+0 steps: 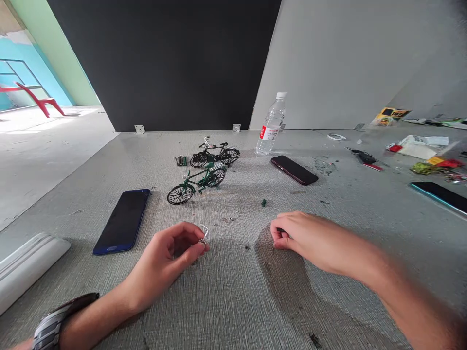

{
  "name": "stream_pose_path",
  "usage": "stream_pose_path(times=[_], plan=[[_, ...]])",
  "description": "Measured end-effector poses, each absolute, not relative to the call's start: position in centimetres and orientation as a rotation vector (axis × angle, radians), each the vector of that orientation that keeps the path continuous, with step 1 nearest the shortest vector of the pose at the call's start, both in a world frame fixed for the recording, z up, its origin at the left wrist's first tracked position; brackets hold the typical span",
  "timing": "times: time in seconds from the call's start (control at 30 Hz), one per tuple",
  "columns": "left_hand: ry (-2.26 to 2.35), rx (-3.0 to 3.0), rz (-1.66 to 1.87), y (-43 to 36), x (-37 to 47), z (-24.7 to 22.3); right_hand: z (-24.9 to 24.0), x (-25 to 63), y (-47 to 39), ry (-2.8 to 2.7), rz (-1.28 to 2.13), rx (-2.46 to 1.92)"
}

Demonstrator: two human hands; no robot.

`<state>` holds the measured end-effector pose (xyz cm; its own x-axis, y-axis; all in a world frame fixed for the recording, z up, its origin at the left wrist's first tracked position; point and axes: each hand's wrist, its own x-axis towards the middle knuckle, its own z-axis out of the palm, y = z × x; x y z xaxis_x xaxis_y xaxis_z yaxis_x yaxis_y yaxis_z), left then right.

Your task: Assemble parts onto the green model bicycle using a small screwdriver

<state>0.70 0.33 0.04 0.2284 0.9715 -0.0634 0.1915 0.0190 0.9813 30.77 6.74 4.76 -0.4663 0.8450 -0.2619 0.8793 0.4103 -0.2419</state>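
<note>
Silvery wire shines between the thumb and fingertips of the left hand [170,260], which pinches this small metal part [204,233] above the grey textured table [226,301]. The right hand [299,238] is curled low over the surface, its fingertips drawn close together; whether they grip anything, I cannot tell. Beyond the hands, a green toy bicycle [199,183] stands in front of a black toy bicycle [217,155]. A blue phone [123,221] lies to the left of the green one.
</note>
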Motion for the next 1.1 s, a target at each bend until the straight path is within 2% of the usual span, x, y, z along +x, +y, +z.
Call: stream_pose_path(times=[0.43,0.8,1.1], plan=[[1.134,1.357,0.898,0.3,0.5,0.0,4.2,30.2,6.5,2.633,-0.587,1.502],[1.188,1.399,0.896,0.4,1.0,0.6,3.6,26.0,4.7,2.825,-0.544,1.417],[1.175,1.376,0.888,0.3,0.8,0.5,4.0,27.4,4.7,2.690,-0.639,1.529]])
